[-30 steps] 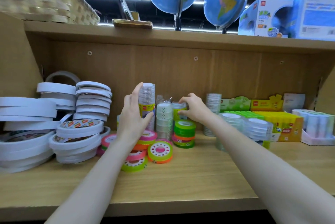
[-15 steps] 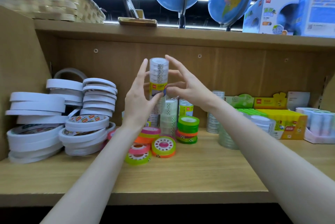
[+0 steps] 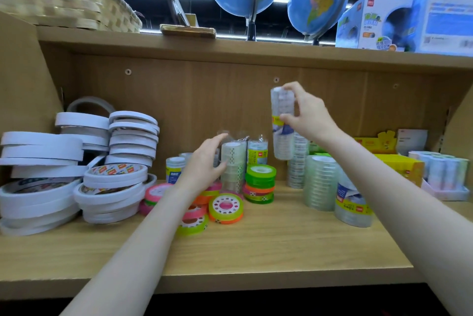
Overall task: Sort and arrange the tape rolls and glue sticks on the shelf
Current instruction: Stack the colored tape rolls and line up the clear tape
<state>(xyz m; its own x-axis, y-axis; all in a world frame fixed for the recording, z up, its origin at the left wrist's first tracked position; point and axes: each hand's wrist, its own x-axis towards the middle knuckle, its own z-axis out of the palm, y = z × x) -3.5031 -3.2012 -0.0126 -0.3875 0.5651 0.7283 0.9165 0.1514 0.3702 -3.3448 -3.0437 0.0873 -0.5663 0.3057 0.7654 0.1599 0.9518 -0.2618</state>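
One view only, head cam. We are holding the wrapped sleeve of clear tape rolls [image 3: 281,123] upright in the right hand [image 3: 311,116], grip pinching its upper half, base hanging free above the clear stacks [image 3: 320,182] at right, likely its sorting spot. Left hand [image 3: 204,162] is reaching, fingers relaxed and grasping nothing, toward the dotted tape stack [image 3: 231,167] mid-shelf [image 3: 256,251], probably next.

Wide tape rolls [image 3: 76,162] stacked left — small rolls [image 3: 225,207] centre — glue-stick boxes [image 3: 399,167] right, all on the shelf [image 3: 256,251].
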